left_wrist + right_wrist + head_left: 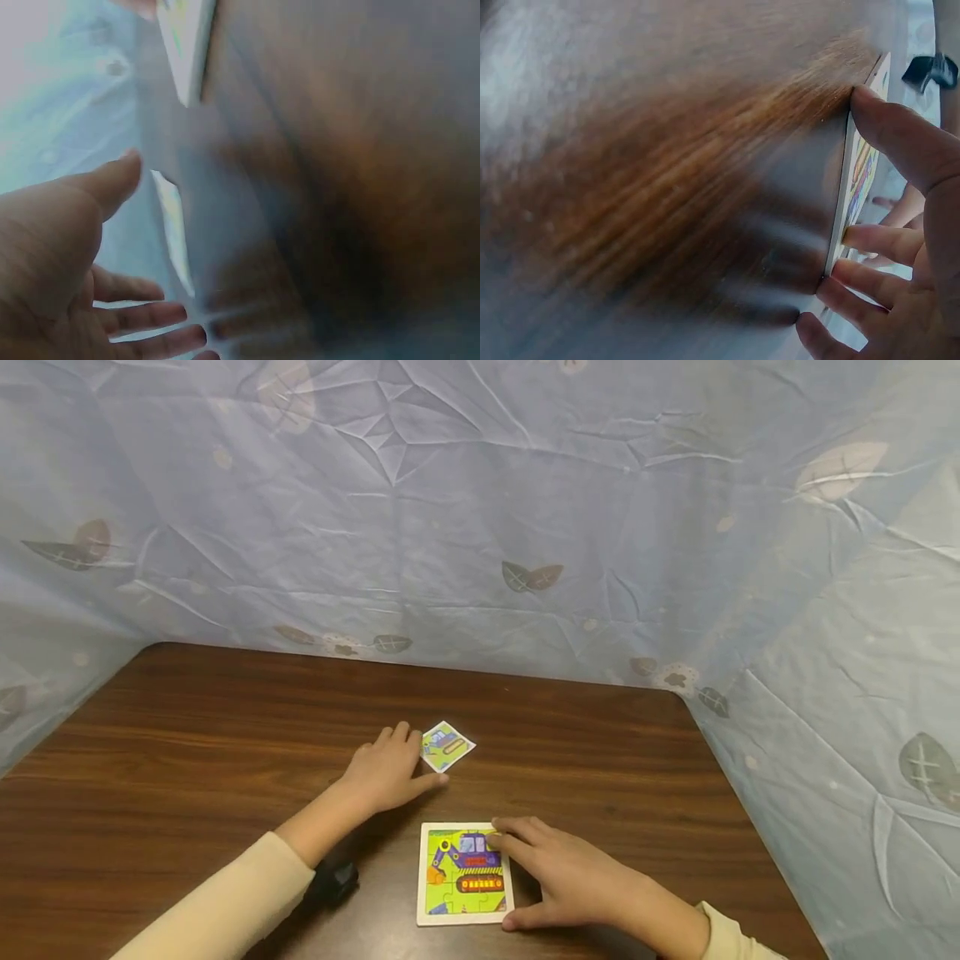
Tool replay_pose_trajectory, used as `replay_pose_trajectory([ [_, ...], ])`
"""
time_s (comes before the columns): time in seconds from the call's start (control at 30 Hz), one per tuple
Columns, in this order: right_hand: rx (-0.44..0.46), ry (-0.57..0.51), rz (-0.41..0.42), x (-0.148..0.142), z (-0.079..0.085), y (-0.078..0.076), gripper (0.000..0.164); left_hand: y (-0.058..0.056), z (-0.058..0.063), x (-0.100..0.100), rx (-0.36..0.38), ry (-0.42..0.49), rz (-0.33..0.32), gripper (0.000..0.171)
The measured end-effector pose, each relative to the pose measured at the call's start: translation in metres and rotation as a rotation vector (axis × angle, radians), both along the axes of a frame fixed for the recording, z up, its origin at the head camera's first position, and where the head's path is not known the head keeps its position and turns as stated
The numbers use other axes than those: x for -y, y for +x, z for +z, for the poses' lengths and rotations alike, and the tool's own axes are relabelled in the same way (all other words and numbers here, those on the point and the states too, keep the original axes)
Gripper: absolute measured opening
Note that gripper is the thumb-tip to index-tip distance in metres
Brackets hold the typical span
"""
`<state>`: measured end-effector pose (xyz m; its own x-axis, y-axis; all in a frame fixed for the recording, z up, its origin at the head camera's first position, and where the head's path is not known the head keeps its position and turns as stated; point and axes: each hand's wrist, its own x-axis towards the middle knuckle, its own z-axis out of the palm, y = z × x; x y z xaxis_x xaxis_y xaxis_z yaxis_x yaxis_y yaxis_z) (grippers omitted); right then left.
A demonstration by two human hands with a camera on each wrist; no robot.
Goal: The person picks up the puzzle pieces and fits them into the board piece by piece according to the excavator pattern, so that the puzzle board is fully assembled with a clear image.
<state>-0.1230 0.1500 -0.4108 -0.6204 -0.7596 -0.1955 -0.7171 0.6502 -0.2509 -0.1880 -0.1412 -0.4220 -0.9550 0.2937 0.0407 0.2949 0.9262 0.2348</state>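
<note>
A square jigsaw puzzle with a white frame and a purple excavator picture lies flat near the front of the brown table. At its right edge is my right hand, with the thumb touching near the lower corner and fingertips touching near the upper corner. Farther back lies a small card with a similar excavator picture, turned like a diamond. My left hand is beside the card's left side, fingers extended and overlapping its edge in the head view. The left wrist view shows that hand with nothing in its grasp.
A black object sits by my left forearm, partly hidden by the sleeve. The wooden table has a pale blue, leaf-patterned cloth hanging at its back and sides.
</note>
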Motion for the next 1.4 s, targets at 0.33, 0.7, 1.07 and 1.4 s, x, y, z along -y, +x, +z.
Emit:
replay_pose_trajectory([
  [0.33, 0.022, 0.0, -0.001, 0.008, 0.002, -0.003, 0.09, -0.033, 0.002, 0.005, 0.027, -0.046, -0.178, 0.057],
  [0.7, 0.049, 0.004, -0.002, 0.011, 0.0, -0.007, 0.091, -0.042, 0.008, 0.01, 0.189, -0.013, -0.275, 0.062],
  [1.07, 0.076, -0.008, -0.03, 0.008, -0.001, -0.01, 0.09, 0.027, 0.013, 0.011, 0.194, 0.121, -0.308, 0.075],
  [1.4, 0.116, -0.038, -0.076, 0.01, 0.002, -0.041, 0.088, 0.046, 0.007, 0.008, 0.194, 0.016, -0.307, 0.104],
])
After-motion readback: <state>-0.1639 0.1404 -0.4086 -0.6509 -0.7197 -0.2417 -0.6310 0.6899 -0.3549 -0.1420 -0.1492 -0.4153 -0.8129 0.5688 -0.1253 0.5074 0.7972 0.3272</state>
